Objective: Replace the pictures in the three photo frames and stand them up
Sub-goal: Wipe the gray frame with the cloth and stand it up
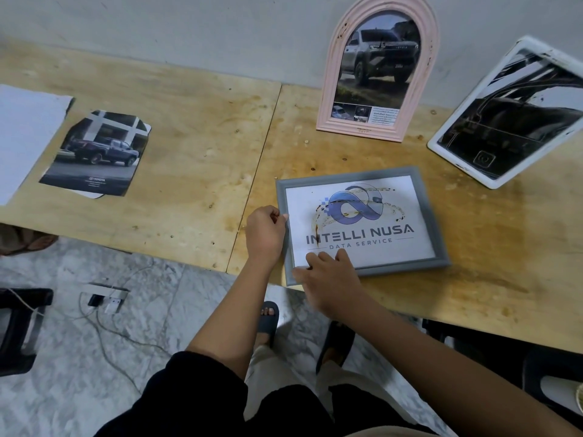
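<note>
Gray frame (362, 225) lying flat near table (176, 171) edge; left hand (265, 236) pinching its left rim, right hand (328, 279) fingers spread on near-left corner.

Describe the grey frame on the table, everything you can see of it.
The grey frame is rectangular with a plain moulded border that looks like plastic or painted wood. It lies flat, face up, near the front edge of the wooden table, slightly turned. It holds a white sheet printed with a blue looping logo and "INTELLI NUSA DATA SERVICE", marked with brown stains. The left hand grips its left edge; the right hand rests fingers on its lower left corner.
</note>
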A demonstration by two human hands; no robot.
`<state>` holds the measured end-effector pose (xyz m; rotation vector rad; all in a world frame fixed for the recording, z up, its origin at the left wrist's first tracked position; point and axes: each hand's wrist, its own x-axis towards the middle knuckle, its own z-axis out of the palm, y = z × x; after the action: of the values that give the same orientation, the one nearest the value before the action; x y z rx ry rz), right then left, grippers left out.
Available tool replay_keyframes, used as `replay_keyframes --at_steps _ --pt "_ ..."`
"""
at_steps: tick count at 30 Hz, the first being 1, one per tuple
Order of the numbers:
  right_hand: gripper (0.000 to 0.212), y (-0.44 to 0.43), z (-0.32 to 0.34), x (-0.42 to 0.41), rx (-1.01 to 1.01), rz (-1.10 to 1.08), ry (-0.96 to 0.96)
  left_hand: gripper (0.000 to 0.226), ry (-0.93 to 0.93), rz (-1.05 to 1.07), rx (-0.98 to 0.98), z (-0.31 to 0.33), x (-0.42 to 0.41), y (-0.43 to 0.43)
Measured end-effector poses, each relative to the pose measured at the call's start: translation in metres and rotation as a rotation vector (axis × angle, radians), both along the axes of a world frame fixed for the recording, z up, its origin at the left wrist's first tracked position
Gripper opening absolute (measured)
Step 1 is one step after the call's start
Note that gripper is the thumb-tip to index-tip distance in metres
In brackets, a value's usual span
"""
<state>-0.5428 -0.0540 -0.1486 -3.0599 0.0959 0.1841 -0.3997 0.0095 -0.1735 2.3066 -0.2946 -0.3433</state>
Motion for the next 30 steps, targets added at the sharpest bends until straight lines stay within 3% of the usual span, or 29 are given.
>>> replay_keyframes --at_steps 2,5,10,14,17,21,24,30 --pt "0.005 -0.008 -0.002 -0.005 0.016 -0.006 -0.038 0.020 0.000 0.002 0.008 0.000 0.001 0.000" --pt "0.029 -0.025 -0.004 -0.015 0.066 -0.042 -0.078 0.016 0.018 0.014 0.007 0.003 0.003 0.000" --pt "0.035 -0.055 -0.009 -0.029 0.172 -0.198 -0.046 0.016 0.061 0.037 -0.053 0.001 0.003 0.001" --pt "0.042 -0.064 -0.002 -0.021 0.429 -0.458 0.000 0.020 0.189 0.066 -0.096 -0.001 0.010 0.004" --pt "0.045 -0.056 0.006 -0.001 0.568 -0.521 -0.105 0.022 0.293 0.090 -0.126 0.000 0.020 0.004" --pt "0.038 -0.031 0.002 0.036 0.527 -0.384 -0.032 0.018 0.332 0.080 -0.115 0.006 0.023 0.003" --pt "0.038 -0.008 -0.009 0.047 0.389 -0.334 -0.016 0.017 0.323 0.094 -0.117 0.005 0.021 0.002" --pt "0.060 0.003 -0.018 0.017 0.238 -0.169 -0.087 0.021 0.350 0.139 -0.149 0.003 0.021 0.001"
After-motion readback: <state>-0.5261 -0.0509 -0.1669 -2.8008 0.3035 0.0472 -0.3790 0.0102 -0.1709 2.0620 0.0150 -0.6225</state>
